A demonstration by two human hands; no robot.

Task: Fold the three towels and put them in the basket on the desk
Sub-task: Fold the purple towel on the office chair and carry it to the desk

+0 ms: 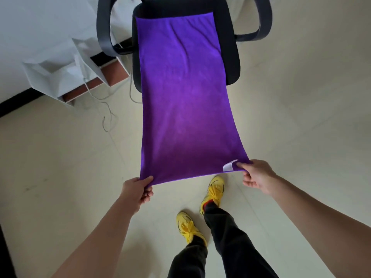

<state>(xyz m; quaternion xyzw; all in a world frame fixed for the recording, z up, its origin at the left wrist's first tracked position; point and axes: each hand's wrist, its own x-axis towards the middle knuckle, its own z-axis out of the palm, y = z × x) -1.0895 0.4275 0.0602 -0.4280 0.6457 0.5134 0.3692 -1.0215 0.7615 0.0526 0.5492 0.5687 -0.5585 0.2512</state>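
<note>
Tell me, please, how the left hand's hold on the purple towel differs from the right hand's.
The right hand pinches the corner of the purple towel that bears a white label; the left hand pinches a plain corner. The left hand sits lower in the picture than the right hand. Both grip a near corner with curled fingers, and the towel's far end lies on the chair.

A purple towel (180,93) is stretched out flat, its far end laid on the black chair seat (230,57), its near end held up, pinched at the corners by the left hand (136,189) and right hand (257,175). A white label (228,166) is seen at its right corner.
</note>
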